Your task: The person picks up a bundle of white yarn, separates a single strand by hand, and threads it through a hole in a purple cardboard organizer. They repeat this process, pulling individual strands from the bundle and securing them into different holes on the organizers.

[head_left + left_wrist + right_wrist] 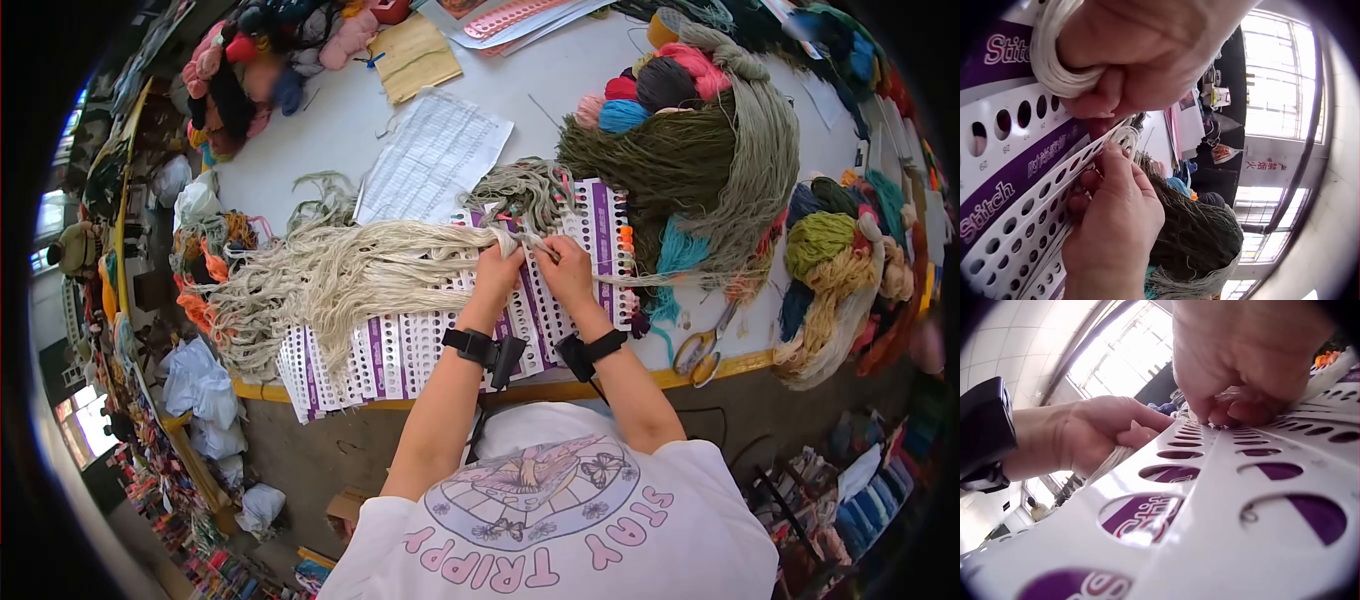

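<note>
A thick bundle of cream thread [390, 250] lies over white and purple cards with rows of holes [400, 350]. The left hand [497, 280] grips the bundle's right end; in the left wrist view a white loop [1044, 56] passes round the left hand [1141, 50]. Close beside it, the right hand [567, 275] pinches thread at the cards' upper part, its fingers curled in the left wrist view. A thin strand [690, 282] runs off to the right. In the right wrist view the right hand [1247, 356] hides most of what it pinches.
Printed sheets [435, 150] lie behind the cards. Dark green and grey yarn [680, 150] is heaped at the back right, with scissors [700, 350] near the right front edge. More yarn [235, 80] sits at the back left.
</note>
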A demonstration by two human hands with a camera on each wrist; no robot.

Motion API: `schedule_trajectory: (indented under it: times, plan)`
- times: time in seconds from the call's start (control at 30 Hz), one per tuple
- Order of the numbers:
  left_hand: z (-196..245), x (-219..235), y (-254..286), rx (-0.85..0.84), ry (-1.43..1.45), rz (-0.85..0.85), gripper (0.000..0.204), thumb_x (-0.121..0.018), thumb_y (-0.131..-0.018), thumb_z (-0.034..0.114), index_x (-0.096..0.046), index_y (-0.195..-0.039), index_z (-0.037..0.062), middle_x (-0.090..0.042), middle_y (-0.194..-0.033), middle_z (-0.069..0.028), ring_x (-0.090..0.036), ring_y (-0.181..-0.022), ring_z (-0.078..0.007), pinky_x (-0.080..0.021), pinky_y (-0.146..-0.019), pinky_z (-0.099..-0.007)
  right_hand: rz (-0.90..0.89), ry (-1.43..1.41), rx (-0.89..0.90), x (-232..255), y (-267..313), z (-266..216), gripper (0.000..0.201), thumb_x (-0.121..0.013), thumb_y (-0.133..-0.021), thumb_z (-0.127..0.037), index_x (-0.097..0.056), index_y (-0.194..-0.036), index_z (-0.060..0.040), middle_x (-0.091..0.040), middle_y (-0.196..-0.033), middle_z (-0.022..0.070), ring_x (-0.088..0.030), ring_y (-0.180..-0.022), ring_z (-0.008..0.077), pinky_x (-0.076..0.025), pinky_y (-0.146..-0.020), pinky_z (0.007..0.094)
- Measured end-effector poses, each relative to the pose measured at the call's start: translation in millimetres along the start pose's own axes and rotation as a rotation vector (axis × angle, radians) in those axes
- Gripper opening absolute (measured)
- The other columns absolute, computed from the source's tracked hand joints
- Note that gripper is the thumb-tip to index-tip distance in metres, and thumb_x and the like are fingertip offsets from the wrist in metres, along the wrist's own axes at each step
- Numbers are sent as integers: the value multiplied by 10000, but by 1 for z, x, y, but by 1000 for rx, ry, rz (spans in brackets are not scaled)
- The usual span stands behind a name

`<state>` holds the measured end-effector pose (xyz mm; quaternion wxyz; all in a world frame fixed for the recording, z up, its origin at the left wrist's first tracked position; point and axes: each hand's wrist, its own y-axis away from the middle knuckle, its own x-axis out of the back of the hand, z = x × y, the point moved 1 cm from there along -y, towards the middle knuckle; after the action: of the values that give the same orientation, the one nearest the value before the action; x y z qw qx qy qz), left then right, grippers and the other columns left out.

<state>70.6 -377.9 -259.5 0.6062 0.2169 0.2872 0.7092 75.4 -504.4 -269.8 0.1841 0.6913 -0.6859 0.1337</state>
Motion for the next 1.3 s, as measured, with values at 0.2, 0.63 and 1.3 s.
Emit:
schedule_trajectory:
  times: [0.2, 0.63, 1.3]
  plan:
    - [-10, -2, -10, -31, -92, 22, 118, -557, -783, 139, -567, -735, 31, -515, -589, 1, -448, -463, -75, -349, -389, -225, -77, -100, 18, 6, -3, 1, 126, -628, -686, -76, -608, -781, 4, -559, -722, 84, -552, -620, 199, -432, -560, 275]
    - [15, 23, 6, 263, 651, -293, 178, -450, -827, 149, -522, -899, 3, -379, -598, 34, -254, -400, -42, -219, -343, -182, -73, 63, 67, 3, 0, 2, 152, -574, -760, -135, -567, -776, 15, -510, -709, 79, -500, -611, 188, -407, -572, 292]
    - [76, 316, 26, -142, 297, 482, 117, -490, -807, 175, -527, -789, 66, -476, -633, -4, -446, -454, -101, -341, -393, -234, -163, 345, -174, -7, 12, -29, 619, -694, -614, -330, -477, -1139, -83, -460, -1060, 100, -488, -988, 253, -424, -801, 341]
